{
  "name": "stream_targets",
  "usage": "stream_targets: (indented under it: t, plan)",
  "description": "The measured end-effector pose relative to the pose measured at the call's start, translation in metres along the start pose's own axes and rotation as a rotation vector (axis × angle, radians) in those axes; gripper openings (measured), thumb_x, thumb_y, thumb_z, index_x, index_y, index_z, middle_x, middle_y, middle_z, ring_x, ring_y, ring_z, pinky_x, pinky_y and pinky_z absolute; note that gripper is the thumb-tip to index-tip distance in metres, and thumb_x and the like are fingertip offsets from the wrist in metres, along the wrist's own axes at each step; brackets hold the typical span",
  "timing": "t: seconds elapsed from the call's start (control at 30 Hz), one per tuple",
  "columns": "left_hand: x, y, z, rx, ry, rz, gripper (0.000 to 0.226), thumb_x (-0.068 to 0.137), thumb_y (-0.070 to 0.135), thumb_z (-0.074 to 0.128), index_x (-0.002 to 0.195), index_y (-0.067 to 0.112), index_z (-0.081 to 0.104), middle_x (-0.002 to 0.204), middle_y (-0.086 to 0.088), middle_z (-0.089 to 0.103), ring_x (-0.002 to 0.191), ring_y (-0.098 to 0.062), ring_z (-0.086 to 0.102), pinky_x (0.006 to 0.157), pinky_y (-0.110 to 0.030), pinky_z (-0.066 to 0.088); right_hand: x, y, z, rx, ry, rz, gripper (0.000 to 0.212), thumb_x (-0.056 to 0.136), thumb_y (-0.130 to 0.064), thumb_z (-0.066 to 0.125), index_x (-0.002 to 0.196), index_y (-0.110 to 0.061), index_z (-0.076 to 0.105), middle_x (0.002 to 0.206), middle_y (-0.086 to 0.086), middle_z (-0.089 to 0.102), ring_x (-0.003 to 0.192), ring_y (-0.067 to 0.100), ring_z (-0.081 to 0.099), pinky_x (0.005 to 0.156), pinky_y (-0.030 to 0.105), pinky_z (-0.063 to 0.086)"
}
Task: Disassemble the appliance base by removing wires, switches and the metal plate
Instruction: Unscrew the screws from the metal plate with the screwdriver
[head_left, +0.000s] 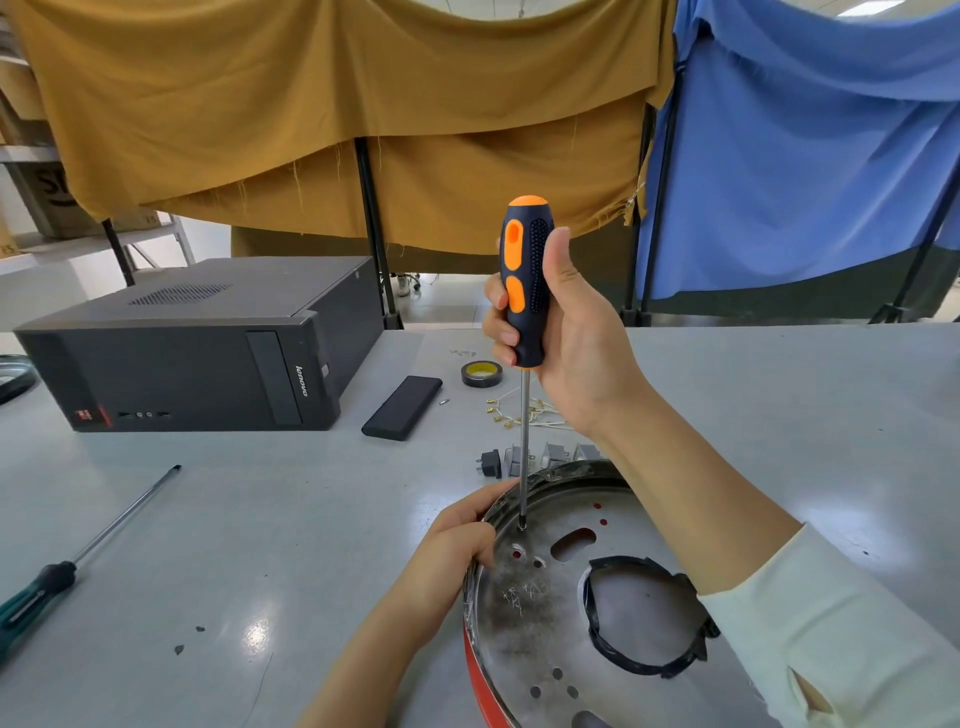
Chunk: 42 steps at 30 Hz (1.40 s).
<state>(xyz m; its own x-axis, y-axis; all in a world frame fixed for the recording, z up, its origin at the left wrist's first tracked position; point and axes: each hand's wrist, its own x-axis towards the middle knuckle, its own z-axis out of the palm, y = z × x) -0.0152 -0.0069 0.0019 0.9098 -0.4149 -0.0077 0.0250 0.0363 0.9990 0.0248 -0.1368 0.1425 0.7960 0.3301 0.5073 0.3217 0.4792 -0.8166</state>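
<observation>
Lying near the tabletop's (260, 519) front edge, the round red-rimmed appliance base (566, 608) shows its scuffed, perforated metal plate (545, 623). The left hand (457, 551) grips its rim; the right hand (561, 332) clasps an upright orange-black rubbery screwdriver (524, 291), tip on a screw. Grey switches (519, 460) and brass-tipped wires (519, 413) lie beyond.

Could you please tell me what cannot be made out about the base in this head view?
- Screw under the screwdriver tip: too small to tell.
- Near part of the metal plate: cut off by the bottom edge, covered by the right sleeve.
- Switches: partly behind the base rim.
</observation>
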Motion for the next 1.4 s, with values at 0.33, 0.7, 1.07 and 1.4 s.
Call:
stream_targets:
  t: [0.33,0.7,1.07,1.4]
  plan:
    - [0.0,0.0018,0.0014,-0.016,-0.006,0.006,0.072,0.05,0.002,0.04,0.115,0.017,0.067,0.096,-0.008,0.071,0.075,-0.012,0.067,0.06,-0.02,0.051,0.0007,0.0044,-0.0009,-0.081,0.146,-0.114,0.035,0.098,-0.034,0.037,0.108,-0.003,0.047,0.074,0.001,0.055,0.062,0.013,0.051,0.067,0.032,0.053]
    - [0.0003,0.0001,0.0005,-0.003,0.0,0.007,0.073,0.05,0.002,0.04,0.118,0.017,0.066,0.093,-0.006,0.071,0.072,-0.009,0.065,0.061,-0.017,0.049,0.0002,0.0066,0.0034,-0.147,0.082,-0.121,0.025,0.088,-0.032,0.056,0.098,-0.015,0.04,0.072,0.002,0.054,0.05,0.016,0.042,0.053,0.029,0.035]
    - [0.0001,0.0022,0.0006,-0.008,0.013,0.014,0.071,0.051,0.001,0.04,0.113,0.02,0.068,0.105,-0.01,0.071,0.089,-0.017,0.068,0.067,-0.021,0.051,0.0011,0.0041,0.003,-0.085,0.053,-0.085,0.025,0.094,-0.035,0.044,0.103,-0.012,0.037,0.072,0.003,0.044,0.051,0.014,0.035,0.049,0.027,0.033]
    - [0.0001,0.0019,0.0016,-0.028,0.007,0.012,0.073,0.049,0.001,0.039,0.115,0.014,0.066,0.099,-0.011,0.071,0.081,-0.015,0.067,0.063,-0.022,0.051,-0.0003,0.0065,0.0017,-0.159,0.147,-0.125,0.04,0.099,-0.032,0.032,0.116,0.0,0.049,0.08,0.004,0.054,0.061,0.014,0.047,0.056,0.028,0.045]
